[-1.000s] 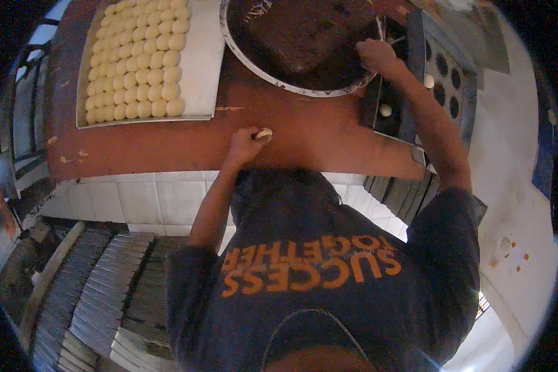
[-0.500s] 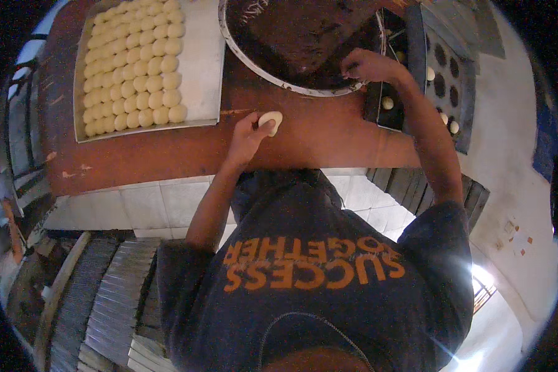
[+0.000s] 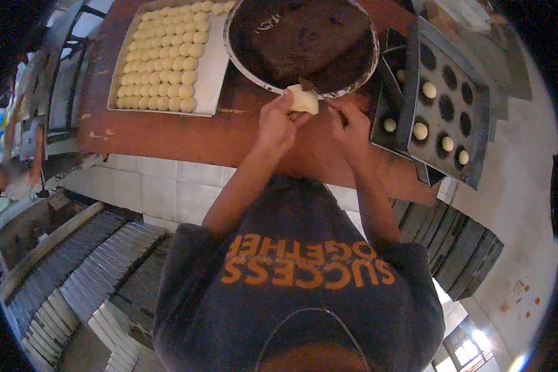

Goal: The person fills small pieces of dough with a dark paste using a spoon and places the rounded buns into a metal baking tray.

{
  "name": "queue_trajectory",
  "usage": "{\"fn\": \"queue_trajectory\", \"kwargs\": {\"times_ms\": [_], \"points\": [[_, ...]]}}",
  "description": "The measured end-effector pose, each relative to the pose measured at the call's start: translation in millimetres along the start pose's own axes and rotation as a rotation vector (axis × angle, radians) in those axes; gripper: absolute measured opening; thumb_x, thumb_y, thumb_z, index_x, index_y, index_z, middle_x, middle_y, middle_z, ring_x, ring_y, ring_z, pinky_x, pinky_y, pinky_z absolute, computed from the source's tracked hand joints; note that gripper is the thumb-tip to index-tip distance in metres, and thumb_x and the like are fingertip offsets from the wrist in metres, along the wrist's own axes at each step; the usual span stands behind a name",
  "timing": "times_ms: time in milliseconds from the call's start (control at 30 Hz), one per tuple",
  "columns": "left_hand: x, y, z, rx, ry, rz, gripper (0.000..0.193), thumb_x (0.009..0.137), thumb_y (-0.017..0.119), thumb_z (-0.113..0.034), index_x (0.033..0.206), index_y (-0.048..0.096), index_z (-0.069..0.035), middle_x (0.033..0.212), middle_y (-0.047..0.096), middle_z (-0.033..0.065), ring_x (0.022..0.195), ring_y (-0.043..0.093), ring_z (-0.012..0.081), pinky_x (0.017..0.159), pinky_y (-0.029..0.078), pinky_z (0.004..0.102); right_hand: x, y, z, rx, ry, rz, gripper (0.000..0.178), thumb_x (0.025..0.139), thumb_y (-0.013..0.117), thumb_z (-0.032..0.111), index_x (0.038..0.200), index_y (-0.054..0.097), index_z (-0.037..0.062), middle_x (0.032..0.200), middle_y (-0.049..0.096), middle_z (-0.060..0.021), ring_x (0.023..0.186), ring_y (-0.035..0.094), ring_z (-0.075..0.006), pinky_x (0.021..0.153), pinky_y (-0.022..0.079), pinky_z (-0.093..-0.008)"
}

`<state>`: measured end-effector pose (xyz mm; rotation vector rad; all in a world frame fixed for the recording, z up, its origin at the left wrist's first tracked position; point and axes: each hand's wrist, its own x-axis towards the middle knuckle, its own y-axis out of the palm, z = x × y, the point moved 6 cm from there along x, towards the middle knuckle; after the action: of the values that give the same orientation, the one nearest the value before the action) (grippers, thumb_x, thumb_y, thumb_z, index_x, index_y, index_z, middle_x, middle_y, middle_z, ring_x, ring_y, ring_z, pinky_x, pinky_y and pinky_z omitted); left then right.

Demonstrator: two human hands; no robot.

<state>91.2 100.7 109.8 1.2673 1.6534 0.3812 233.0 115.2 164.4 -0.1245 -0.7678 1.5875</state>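
Note:
My left hand [image 3: 278,127] pinches a flattened piece of pale dough [image 3: 304,101] just in front of the basin's near rim. A dab of dark brown paste [image 3: 305,84] sits at the dough's upper edge. My right hand [image 3: 351,128] is beside it on the right, fingers closed around what seems a thin tool, too small to make out. Beyond both hands stands a wide round basin [image 3: 226,38] holding dark brown paste [image 3: 307,34].
At the left a metal tray [image 3: 212,93] carries rows of dough balls [image 3: 164,62]. On the right a dark baking tray [image 3: 409,93] with round hollows holds several balls, resting over another tray [image 3: 381,133]. Stacked dark trays [image 3: 449,242] stand below the wooden table [image 3: 186,136]. Another person [image 3: 18,177] is far left.
My right hand has come back from inside the basin to the dough. The left hand has raised the dough toward the basin's rim, and dark paste now shows on it. The view has shifted.

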Motion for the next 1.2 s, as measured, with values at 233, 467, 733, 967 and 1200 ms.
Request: {"fn": "queue_trajectory", "kwargs": {"times_ms": [233, 467, 733, 967, 1200], "points": [[13.9, -11.5, -31.6, -0.137, 0.132, -0.177, 0.030, 0.090, 0.046, -0.022, 0.108, 0.049, 0.001, 0.104, 0.053, 0.0118, 0.094, 0.054, 0.0230, 0.084, 0.047, 0.0355, -0.5, 9.5, 18.9, -0.152, -0.193, 0.039, 0.019, 0.073, 0.058, 0.000, 0.091, 0.061, 0.0032, 0.077, 0.058, -0.0139, 0.067, 0.058, -0.0282, 0.059, 0.046, -0.0323], [5.9, -23.9, -116.9, -0.225, 0.325, -0.012, 0.030, 0.089, 0.046, -0.020, 0.109, 0.046, 0.003, 0.108, 0.053, 0.0137, 0.099, 0.054, 0.0239, 0.088, 0.047, 0.0367, 41.6, 54.7, 10.4, -0.400, -0.086, 0.068, 0.025, 0.073, 0.053, 0.007, 0.098, 0.058, 0.0039, 0.075, 0.054, -0.0156, 0.067, 0.056, -0.0346, 0.061, 0.048, -0.0428], [1.0, -15.7, -108.6, -0.099, 0.131, 0.338, 0.030, 0.083, 0.048, -0.002, 0.112, 0.044, 0.004, 0.109, 0.054, 0.0154, 0.098, 0.056, 0.0262, 0.081, 0.051, 0.0357, 51.5, 89.8, 32.3, 0.851, 0.720, 0.128, 0.021, 0.080, 0.058, 0.010, 0.095, 0.058, -0.0043, 0.088, 0.062, -0.0114, 0.082, 0.059, -0.0211, 0.076, 0.046, -0.0298], [1.8, 19.0, -91.8, 0.087, 0.078, 0.532, 0.061, 0.079, 0.050, -0.009, 0.132, 0.021, 0.001, 0.133, 0.031, 0.0132, 0.121, 0.035, 0.0253, 0.101, 0.029, 0.0361, 66.8, 61.1, 50.4, 0.711, 0.451, -0.257, 0.018, 0.077, 0.061, 0.007, 0.093, 0.062, 0.0004, 0.092, 0.062, -0.0086, 0.084, 0.059, -0.0183, 0.079, 0.045, -0.0313], [-38.5, 72.9, -68.7, 0.042, 0.022, 0.783, 0.078, 0.082, 0.052, -0.031, 0.138, 0.004, -0.006, 0.138, 0.020, 0.0087, 0.124, 0.030, 0.0231, 0.101, 0.025, 0.0331, 59.5, 3.1, 92.9, -0.051, -0.064, -0.201, 0.024, 0.070, 0.063, 0.006, 0.094, 0.063, 0.0057, 0.096, 0.061, -0.0125, 0.089, 0.058, -0.0267, 0.081, 0.044, -0.0316]]}}
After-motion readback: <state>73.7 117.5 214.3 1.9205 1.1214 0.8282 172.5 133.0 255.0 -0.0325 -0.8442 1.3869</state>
